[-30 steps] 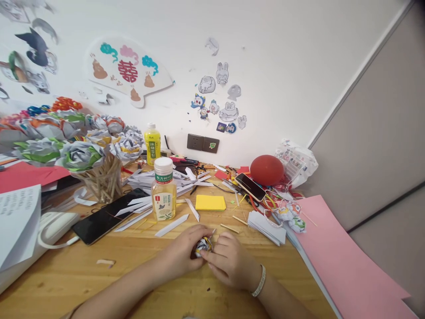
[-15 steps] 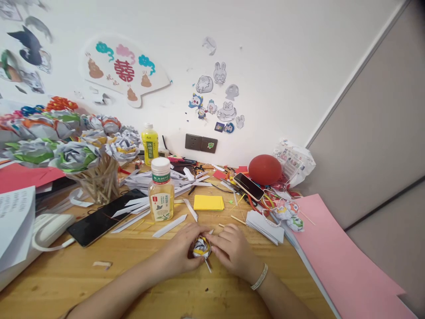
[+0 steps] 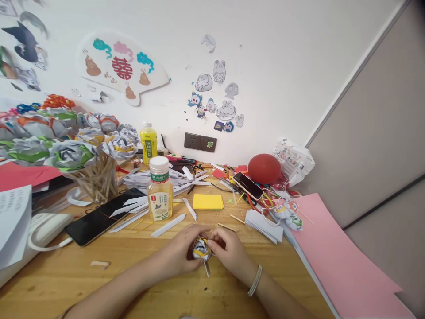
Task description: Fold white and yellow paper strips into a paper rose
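Between my hands, low over the wooden table, is a small paper flower (image 3: 201, 249) of white folds with yellow edges. My left hand (image 3: 184, 248) curls around its left side and grips it. A thin white strip end pokes out below the flower. My right hand (image 3: 229, 250) pinches at the flower's right edge with thumb and bent index finger; the bit of paper between the fingertips is barely visible. Ahead of the hands lie a yellow paper stack (image 3: 208, 202) and a pile of white paper strips (image 3: 264, 226).
A tea bottle (image 3: 160, 189) and a black phone (image 3: 102, 218) stand and lie to the left. Behind them a cup holds finished paper flowers (image 3: 75, 155) on sticks. Right of the hands are pink sheets (image 3: 335, 248), a second phone (image 3: 248, 185) and a red balloon (image 3: 264, 169).
My right hand's fingers have curled in from a more extended pose to a pinch at the flower's right edge. My left hand keeps its hold. The view has shifted slightly.
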Demonstrator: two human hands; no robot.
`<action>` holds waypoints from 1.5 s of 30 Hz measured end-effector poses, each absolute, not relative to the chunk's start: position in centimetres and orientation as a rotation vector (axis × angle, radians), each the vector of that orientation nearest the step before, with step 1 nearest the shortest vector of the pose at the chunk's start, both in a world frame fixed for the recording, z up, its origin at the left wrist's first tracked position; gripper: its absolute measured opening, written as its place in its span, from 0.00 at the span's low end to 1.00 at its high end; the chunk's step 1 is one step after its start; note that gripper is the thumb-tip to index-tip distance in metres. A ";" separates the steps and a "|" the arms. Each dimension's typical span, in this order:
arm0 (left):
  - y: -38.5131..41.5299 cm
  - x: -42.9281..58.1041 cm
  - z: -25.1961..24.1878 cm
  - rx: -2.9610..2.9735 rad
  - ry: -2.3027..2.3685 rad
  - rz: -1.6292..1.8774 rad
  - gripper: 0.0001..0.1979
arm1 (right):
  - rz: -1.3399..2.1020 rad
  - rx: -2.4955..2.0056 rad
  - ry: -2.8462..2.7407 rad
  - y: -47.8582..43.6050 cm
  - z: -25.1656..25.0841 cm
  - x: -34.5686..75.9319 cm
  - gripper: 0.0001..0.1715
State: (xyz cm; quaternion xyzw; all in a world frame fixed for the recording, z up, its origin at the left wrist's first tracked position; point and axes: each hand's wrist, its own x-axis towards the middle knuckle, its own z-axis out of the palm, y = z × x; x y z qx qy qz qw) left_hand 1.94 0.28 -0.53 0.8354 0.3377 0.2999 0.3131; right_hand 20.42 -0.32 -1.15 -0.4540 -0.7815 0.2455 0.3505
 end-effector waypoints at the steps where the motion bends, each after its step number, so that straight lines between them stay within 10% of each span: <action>1: 0.2 2.0 -0.4 2.202 0.879 0.792 0.30 | 0.712 -1.174 -1.996 -0.3 -1.3 20.4 0.04; 18: 0.2 2.1 0.0 2.213 0.871 0.790 0.27 | 0.923 -1.290 -1.789 -0.4 -1.4 19.6 0.07; 38: 0.2 2.0 -0.6 2.262 0.932 0.779 0.28 | 0.287 -1.233 -2.116 -1.9 -0.7 19.3 0.07; 45: 0.2 2.2 0.0 2.261 0.886 0.801 0.27 | 0.723 -1.374 -1.835 -1.2 -0.5 19.2 0.06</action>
